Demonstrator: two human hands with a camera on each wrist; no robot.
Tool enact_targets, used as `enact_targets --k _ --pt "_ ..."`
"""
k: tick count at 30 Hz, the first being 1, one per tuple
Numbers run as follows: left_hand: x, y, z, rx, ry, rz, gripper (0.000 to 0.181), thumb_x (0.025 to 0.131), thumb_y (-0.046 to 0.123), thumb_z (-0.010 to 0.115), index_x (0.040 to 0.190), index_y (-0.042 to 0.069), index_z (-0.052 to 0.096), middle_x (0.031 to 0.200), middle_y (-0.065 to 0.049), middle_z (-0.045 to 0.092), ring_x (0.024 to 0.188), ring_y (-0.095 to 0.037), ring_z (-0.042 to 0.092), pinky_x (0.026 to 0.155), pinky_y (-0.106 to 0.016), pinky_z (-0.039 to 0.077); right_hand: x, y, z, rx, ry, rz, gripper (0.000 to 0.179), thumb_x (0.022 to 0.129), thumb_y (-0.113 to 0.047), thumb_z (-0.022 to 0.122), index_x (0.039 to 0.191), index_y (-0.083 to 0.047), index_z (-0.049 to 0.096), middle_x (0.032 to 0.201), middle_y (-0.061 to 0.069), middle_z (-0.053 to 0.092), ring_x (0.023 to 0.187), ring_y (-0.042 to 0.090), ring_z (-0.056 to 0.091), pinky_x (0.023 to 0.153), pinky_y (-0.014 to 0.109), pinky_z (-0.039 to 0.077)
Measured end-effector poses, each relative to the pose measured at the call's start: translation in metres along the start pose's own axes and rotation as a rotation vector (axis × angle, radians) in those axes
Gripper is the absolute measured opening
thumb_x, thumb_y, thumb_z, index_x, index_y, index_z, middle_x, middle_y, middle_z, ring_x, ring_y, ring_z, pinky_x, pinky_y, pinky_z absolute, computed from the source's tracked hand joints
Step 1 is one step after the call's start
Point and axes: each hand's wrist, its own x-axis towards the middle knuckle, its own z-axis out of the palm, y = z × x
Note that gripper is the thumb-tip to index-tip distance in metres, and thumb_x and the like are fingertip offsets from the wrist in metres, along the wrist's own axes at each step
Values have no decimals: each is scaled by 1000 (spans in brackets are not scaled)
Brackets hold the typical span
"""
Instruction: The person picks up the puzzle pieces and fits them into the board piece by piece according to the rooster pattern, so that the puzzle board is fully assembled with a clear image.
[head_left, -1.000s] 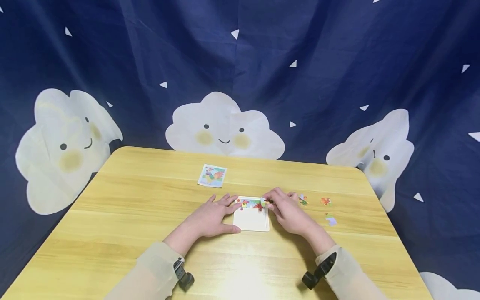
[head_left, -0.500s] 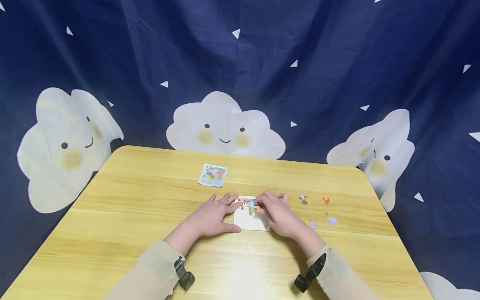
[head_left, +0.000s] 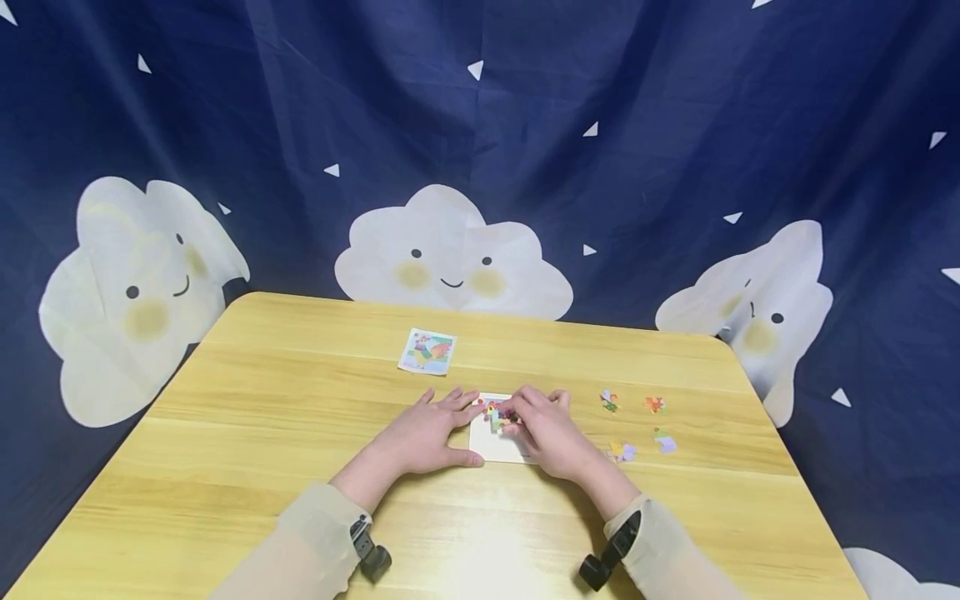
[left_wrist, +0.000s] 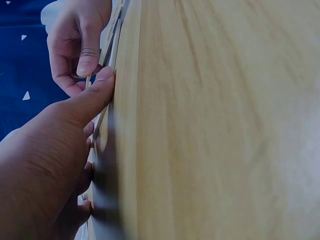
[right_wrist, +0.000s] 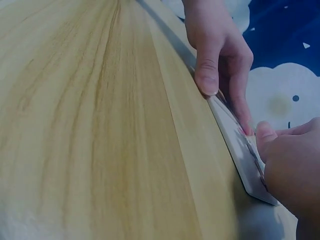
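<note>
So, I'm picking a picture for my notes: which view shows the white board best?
The head view: it shows the white board from above, though the right hand covers part. The right wrist view gives its near side at a slant; the left wrist view, a thin edge-on strip by the left hand.

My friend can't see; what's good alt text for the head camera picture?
A person's right hand pinches a jigsaw piece over a white board; the left hand touches its left side. Loose pieces lie to the right on a wooden table, a picture card beyond the board.
</note>
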Motion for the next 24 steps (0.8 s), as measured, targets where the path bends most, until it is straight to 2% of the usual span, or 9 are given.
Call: enact_targets --k 24 --pt "0 -2 1 18 -1 6 96 91 76 63 165 20 40 171 0 30 158 -30 23 125 -61 15 9 -12 10 -28 10 -7 26 102 -30 73 122 -14 71 113 -5 62 111 18 59 94 50 29"
